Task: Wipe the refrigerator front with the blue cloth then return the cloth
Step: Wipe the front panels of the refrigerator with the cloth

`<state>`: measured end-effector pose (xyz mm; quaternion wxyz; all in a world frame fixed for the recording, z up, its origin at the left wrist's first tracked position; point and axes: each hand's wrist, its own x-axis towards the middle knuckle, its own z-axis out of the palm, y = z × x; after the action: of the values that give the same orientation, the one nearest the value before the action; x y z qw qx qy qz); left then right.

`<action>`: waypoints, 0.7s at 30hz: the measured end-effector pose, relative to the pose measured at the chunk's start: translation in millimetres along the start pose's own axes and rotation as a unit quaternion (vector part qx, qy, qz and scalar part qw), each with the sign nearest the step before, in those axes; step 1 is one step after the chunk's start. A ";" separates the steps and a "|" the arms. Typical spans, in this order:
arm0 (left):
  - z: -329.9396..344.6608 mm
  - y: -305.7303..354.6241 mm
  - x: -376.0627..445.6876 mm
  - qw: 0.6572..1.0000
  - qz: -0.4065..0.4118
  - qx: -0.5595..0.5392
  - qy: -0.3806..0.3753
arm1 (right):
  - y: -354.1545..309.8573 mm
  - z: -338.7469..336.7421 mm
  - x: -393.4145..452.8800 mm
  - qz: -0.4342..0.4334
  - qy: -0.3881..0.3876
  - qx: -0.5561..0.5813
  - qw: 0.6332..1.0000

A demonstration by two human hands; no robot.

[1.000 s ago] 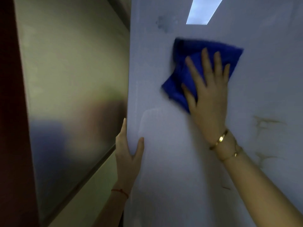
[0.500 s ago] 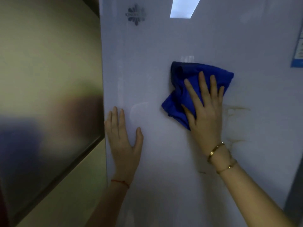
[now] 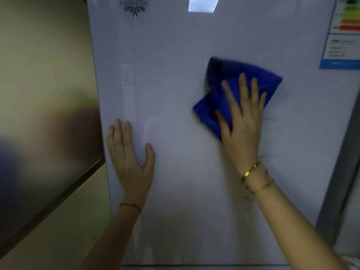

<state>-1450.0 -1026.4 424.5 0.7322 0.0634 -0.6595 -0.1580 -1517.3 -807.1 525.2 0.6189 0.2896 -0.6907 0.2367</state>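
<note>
Head-camera view: at centre right of the frame, the right hand (image 3: 243, 121) lies flat with fingers spread, palm pressing the blue cloth (image 3: 229, 90) against the refrigerator door (image 3: 175, 65). The hand does not grip the cloth; it pins it to the panel, and the bunched fabric spills out above and to the left of the fingers, its longer run slanting from lower left to upper right. At lower centre left, the left hand (image 3: 129, 158) rests open and empty on the same door near its left edge, apparently bracing it. Faint brownish streaks (image 3: 269, 119) show on the panel just right of the wiping hand, so the next stroke likely needs to travel rightward, with the right hand plainly the nearer one. Farther out, an energy rating label (image 3: 342, 32) occupies the upper right corner and a brand emblem (image 3: 134, 6) sits at top centre. A brushed steel panel (image 3: 48, 114) fills the left side. Wiping appears under way; the cloth's return is not yet begun.
</note>
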 end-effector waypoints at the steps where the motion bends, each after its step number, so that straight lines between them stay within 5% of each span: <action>1: -0.1 -0.1 0.0 1.000 0.003 -0.001 0.001 | -4.3 5.8 -23.1 -0.041 -0.024 -0.002 0.999; 6: -0.2 -0.3 0.1 1.000 0.010 0.001 0.006 | 17.0 2.6 -151.9 -0.179 -0.162 -0.072 0.968; 13: 0.6 0.5 -1.5 1.000 0.004 0.002 0.003 | 39.6 -17.0 -5.0 0.033 0.020 0.001 0.999; 21: 0.6 0.2 -2.0 1.000 0.007 0.008 0.006 | 61.7 -17.9 -173.6 -0.097 -0.126 -0.041 0.986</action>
<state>-1450.7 -1025.5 422.8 0.7367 0.0662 -0.6567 -0.1471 -1535.7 -731.7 357.1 0.5582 0.3567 -0.7412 0.1087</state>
